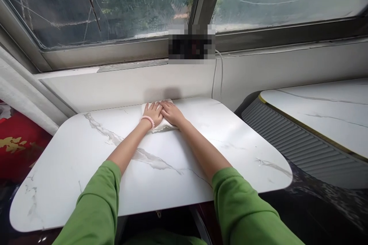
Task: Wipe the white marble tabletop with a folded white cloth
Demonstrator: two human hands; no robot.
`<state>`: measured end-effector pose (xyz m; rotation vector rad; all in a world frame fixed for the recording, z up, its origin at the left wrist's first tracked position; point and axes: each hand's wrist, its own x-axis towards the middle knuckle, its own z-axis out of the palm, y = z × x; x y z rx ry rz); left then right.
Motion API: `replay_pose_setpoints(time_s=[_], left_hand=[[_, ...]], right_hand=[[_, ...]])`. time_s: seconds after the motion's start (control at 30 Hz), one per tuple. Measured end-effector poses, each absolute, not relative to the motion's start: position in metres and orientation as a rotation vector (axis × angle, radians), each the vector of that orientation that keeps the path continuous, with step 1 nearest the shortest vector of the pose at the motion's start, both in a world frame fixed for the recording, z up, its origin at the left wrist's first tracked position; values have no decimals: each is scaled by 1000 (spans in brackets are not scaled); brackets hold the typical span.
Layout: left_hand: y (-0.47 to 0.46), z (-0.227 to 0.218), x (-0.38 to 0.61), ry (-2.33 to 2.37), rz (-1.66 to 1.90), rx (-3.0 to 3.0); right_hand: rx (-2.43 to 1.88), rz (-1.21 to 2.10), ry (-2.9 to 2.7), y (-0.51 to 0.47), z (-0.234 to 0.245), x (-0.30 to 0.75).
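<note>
A white cloth (162, 126) lies on the marble-patterned white table (163, 183), close to its far edge by the wall. On the cloth's left part rests my left hand (153, 112), palm down with fingers spread, a pink coiled band round its wrist. My right hand (171, 113) lies flat beside it, its fingertips touching or slightly overlapping the left fingers. Both hands press on the cloth from above without wrapping round it. The hands cover much of the cloth's middle.
A window frame (109, 54) runs above the low white wall, with a cable (221, 72) hanging down it. To the right stands a ribbed grey cabinet (296, 141) with a marble-patterned top. A white curtain (25, 88) and red fabric (20, 145) are at left.
</note>
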<state>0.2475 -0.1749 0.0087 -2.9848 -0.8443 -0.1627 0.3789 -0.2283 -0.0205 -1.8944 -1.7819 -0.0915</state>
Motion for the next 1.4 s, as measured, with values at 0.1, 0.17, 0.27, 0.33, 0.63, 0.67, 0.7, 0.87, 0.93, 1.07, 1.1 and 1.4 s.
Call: replay_pose_setpoints(time_s=[0.1,0.17,0.27,0.33,0.63,0.67,0.7,0.87,0.93,1.07,1.1,1.4], left_hand=[[-187,9,243,-833,-189,-2989],[-199,9,239,-822,-204,-2997],[-223,9,231,-816,-217,-3013],[-245,9,224,-814,-227,-3022],[-355,13,189,-635,-162,-3208],[-362,14,187,-583,-159,-3230],[-369,14,187,-534,-157,-3246],[-381,13,198,-380,-159,-3283],[-380,11,206,-363,-172,-3284],[-366,10,224,-359,-196,-3275],[-360,9,229,-366,-203,-3272],[-283,5,287,-608,-273,-3217]], right_hand=[[-1893,-83,-1801,-242,-19,374],[-1889,-84,-1815,-255,-19,371],[-1895,-85,-1835,-281,-20,364],[-1885,-81,-1861,-304,-20,358],[-1838,-82,-1895,-431,-17,322],[-1848,-88,-1870,-443,-17,319],[-1860,-92,-1842,-453,-16,317],[-1935,-59,-1767,-478,-14,323],[-1948,-26,-1758,-477,-13,331],[-1970,1,-1715,-461,-10,347],[-1972,3,-1707,-455,-9,352],[-1941,-58,-1684,-364,-10,406]])
